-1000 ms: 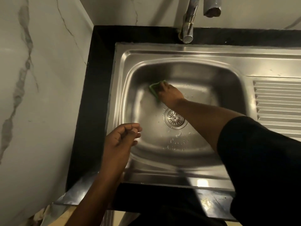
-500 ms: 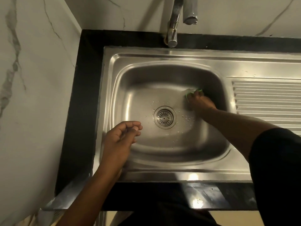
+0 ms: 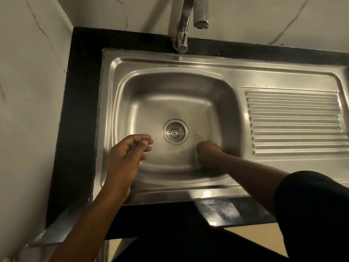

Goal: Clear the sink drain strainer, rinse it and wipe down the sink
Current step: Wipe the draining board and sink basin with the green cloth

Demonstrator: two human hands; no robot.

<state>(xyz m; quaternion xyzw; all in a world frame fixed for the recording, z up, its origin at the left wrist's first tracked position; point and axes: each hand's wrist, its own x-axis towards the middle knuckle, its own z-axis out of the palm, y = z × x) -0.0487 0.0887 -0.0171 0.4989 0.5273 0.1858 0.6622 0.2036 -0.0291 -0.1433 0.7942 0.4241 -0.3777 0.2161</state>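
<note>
Right hand (image 3: 208,154) gripping green scrub pad (image 3: 197,157), fingers curled round it, pressing it on basin floor at 4 o'clock of strainer (image 3: 174,131); half second ago at 2 o'clock. Left hand (image 3: 128,154) staying at 8 o'clock, fingers loosely curled, holding nothing. Strainer sitting in drain. Steel sink (image 3: 170,63) sitting in black countertop (image 3: 79,110); marble wall (image 3: 28,91) at 9 o'clock, faucet (image 3: 182,35) at 12.
</note>
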